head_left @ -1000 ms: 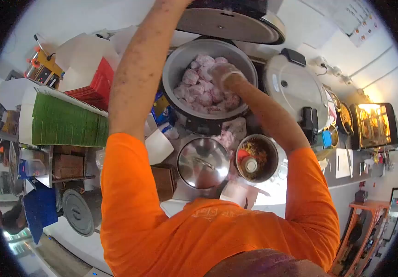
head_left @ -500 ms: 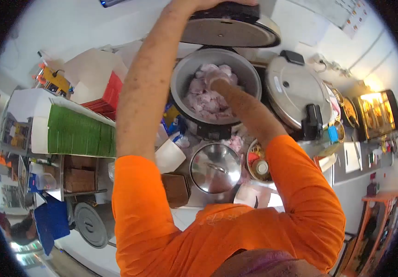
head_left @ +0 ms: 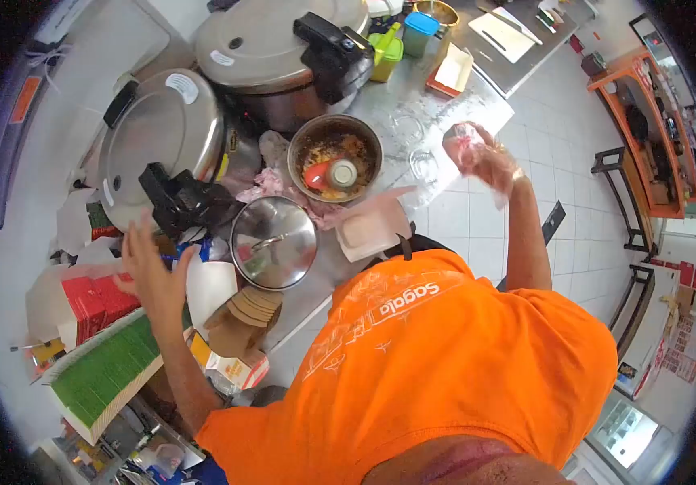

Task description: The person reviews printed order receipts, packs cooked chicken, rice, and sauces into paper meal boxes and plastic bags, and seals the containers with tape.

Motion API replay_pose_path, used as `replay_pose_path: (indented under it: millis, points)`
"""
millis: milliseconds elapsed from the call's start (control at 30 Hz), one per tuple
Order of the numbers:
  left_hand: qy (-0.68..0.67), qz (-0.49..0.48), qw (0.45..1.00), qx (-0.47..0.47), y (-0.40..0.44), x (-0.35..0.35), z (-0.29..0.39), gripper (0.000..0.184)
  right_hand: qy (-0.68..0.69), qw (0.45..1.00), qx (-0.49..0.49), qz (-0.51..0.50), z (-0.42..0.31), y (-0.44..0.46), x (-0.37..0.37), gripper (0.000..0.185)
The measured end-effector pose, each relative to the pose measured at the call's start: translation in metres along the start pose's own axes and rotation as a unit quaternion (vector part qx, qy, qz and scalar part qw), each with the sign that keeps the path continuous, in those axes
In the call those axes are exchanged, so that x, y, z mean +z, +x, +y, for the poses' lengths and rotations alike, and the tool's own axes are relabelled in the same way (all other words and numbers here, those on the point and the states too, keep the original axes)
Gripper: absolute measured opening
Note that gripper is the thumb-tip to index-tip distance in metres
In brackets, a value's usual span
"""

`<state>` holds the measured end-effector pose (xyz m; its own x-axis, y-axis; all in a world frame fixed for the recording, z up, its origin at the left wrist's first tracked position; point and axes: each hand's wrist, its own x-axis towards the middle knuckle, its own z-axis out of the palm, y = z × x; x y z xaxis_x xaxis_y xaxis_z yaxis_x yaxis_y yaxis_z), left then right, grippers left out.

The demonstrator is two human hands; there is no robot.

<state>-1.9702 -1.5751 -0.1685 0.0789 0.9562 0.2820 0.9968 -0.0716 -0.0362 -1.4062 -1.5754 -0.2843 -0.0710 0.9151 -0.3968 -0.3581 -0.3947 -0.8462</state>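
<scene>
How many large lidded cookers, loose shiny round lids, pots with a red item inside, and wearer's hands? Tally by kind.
Large lidded cookers: 2
Loose shiny round lid: 1
Pot with red item inside: 1
Wearer's hands: 2
Total: 6

Short-sleeved cloth shirt (head_left: 461, 364): bright orange, white lettering (head_left: 409, 298)
Round metal cooker lid (head_left: 158, 133): silver-grey, black handle (head_left: 182, 198)
Long rectangular stack (head_left: 109, 364): green, thinly striped
Square floor tiles (head_left: 481, 228): white, grey-lined

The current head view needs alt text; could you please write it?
A person's left hand hovers open beside a closed cooker, while the blurred, gloved right hand is held out near the counter. Between them sit an open metal pot of food and a shiny lid.
</scene>
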Motion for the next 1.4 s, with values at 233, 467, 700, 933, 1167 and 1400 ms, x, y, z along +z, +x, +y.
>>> replay_pose_path:
  millis: [233, 467, 700, 933, 1167, 1400]
  points:
    - [-0.377, -0.488, 0.787, -0.033, -0.105, 0.064, 0.144, 0.047, -0.65, 0.758, -0.043, 0.021, 0.131, 0.105, -0.089, 0.057]
    - [-0.336, -0.329, 0.847, -0.249, -0.16, 0.266, 0.235, 0.068, -0.662, 0.72, -0.068, 0.196, 0.139, 0.112, -0.108, 0.057]
    - [-0.198, -0.093, 0.916, -0.337, -0.208, 0.393, 0.271, 0.059, -0.598, 0.777, -0.172, 0.096, 0.196, 0.14, -0.226, 0.028]
    - [-0.207, -0.018, 0.824, -0.527, -0.181, 0.359, 0.417, 0.063, -0.452, 0.792, -0.372, 0.173, 0.175, 0.14, -0.39, 0.026]
    - [-0.633, -0.005, 0.565, -0.529, -0.048, 0.381, 0.66, 0.063, -0.105, 0.973, -0.122, 0.168, 0.009, 0.125, -0.583, 0.019]
    - [-0.775, -0.095, 0.474, -0.408, 0.154, 0.456, 0.932, 0.061, -0.111, 0.91, -0.184, 0.354, -0.123, 0.145, -0.798, 0.02]
